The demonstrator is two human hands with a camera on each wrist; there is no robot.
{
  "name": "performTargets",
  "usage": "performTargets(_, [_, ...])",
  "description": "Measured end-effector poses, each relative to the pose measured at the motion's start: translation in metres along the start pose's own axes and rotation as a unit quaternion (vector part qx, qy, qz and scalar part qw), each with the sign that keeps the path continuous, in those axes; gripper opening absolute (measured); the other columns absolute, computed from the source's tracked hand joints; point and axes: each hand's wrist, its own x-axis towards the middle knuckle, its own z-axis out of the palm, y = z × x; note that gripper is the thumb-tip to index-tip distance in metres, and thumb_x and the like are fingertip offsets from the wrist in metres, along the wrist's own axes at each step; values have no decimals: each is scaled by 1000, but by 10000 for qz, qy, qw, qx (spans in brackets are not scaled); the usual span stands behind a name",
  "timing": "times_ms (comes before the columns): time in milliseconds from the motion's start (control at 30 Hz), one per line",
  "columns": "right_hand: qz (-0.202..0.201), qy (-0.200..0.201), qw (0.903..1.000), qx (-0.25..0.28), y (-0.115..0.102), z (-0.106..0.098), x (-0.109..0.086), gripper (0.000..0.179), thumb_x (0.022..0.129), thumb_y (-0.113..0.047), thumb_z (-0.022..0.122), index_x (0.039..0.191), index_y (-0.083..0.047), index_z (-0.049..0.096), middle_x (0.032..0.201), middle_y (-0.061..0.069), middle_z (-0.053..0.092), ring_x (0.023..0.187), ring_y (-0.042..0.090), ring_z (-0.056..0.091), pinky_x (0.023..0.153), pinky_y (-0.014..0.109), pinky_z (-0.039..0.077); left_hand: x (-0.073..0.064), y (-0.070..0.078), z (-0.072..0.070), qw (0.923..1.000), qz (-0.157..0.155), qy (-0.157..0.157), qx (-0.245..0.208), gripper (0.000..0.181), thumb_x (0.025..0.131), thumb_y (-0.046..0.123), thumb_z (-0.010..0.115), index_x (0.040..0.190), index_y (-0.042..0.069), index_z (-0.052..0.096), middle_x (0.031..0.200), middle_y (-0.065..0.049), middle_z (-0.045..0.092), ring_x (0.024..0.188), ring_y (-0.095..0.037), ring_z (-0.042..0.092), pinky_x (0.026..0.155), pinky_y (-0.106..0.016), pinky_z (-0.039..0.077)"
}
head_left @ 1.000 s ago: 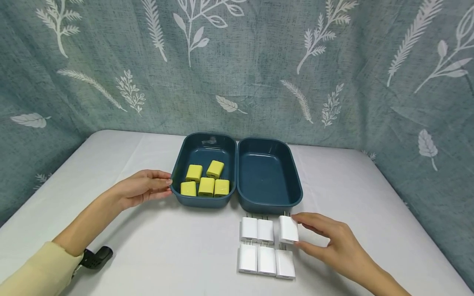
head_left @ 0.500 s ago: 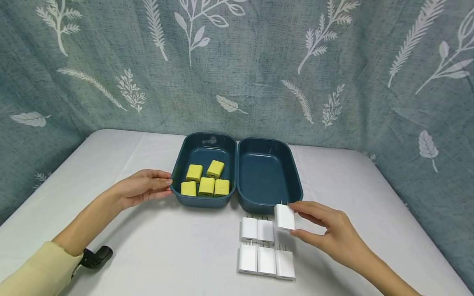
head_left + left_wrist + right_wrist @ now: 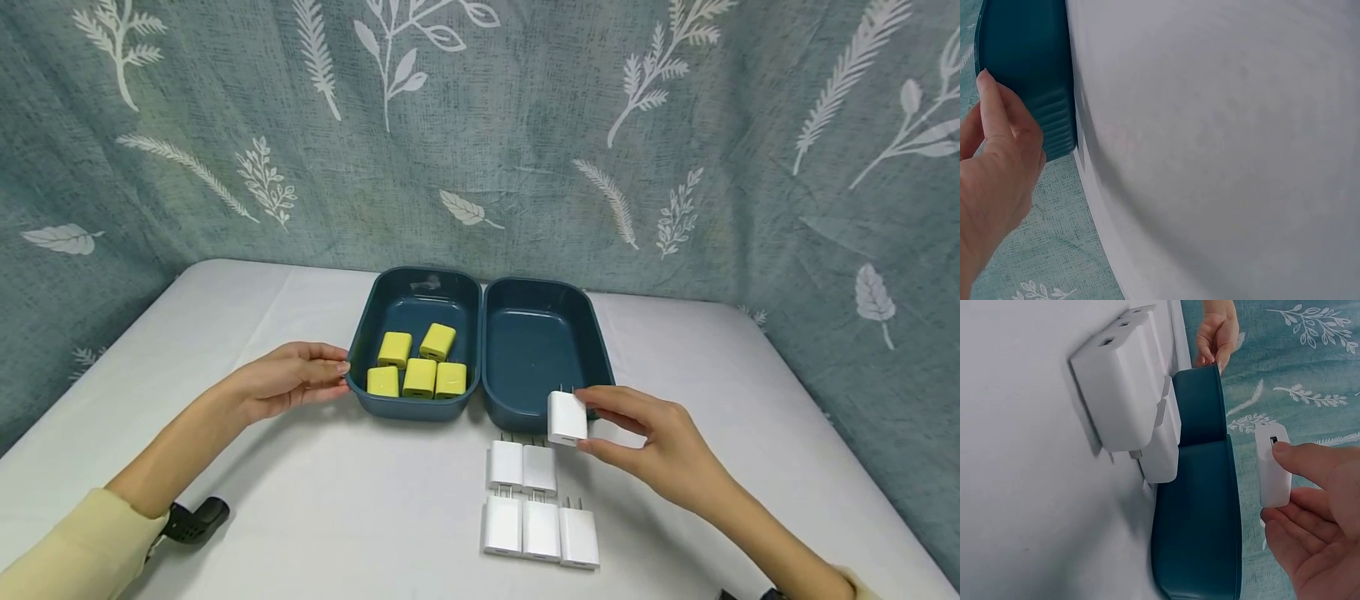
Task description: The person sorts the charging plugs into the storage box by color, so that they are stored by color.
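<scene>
My right hand [image 3: 652,437] pinches a white USB wall charger [image 3: 566,418] between thumb and fingers, raised over the front rim of the right dark blue box [image 3: 540,358]. Its prongs point away from me; in the right wrist view the USB port of this charger [image 3: 1275,469] shows beside the thumb. My left hand [image 3: 296,383] grips the left box [image 3: 416,408] at its left rim; the left wrist view shows its fingers against the side of that box [image 3: 1029,62]. Several yellow wall chargers [image 3: 418,379] lie inside the left box.
Several white chargers [image 3: 522,525] lie in two rows on the white tabletop [image 3: 337,500], just in front of the right box. The two boxes stand side by side. A patterned green cloth [image 3: 480,150] hangs behind the table.
My right hand has lifted the white charger off the back row and carried it up and left to the right box's front edge. My left hand has stayed on the left box.
</scene>
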Motion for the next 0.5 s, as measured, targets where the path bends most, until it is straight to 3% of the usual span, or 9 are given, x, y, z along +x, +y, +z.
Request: performTargets(500, [93,-164,9998,-51,14,10,28,47,79,-4,83,124,-4,67,122,5,67,112,21,64,92,30,54,0,1,0,10000,13,-72,47,42,101,3,53,134,-14,33,101,-10,61,92,-15,68,88,-27,57])
